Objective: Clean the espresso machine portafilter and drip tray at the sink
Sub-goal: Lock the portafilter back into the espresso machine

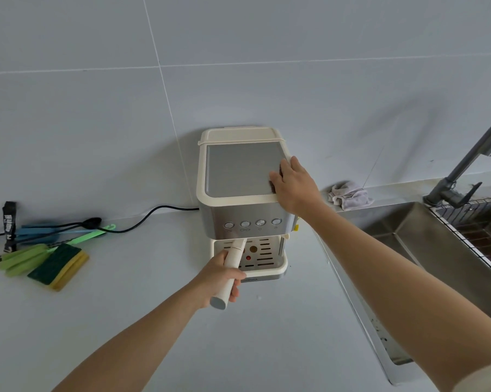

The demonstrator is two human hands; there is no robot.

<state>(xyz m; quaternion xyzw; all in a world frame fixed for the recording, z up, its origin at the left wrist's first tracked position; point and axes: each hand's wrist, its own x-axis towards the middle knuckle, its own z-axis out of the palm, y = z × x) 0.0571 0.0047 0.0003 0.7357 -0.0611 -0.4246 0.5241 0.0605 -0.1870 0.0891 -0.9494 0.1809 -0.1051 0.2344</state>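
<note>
A cream and steel espresso machine (238, 176) stands against the wall on a pale counter. My left hand (220, 274) is closed around the cream portafilter handle (229, 274), which sticks out toward me from under the machine's front; the portafilter's head is hidden. Below it sits the cream slotted drip tray (266, 260) in the machine's base. My right hand (293, 183) lies flat on the right front corner of the machine's grey top, fingers spread, holding nothing.
A steel sink (425, 239) with a dark faucet (461, 176) and a wire rack (481, 236) lies to the right. A crumpled grey cloth (350, 195) sits behind it. At left lie a green-yellow sponge (59, 267), green and blue brushes (26, 257) and a black power cord (151, 216).
</note>
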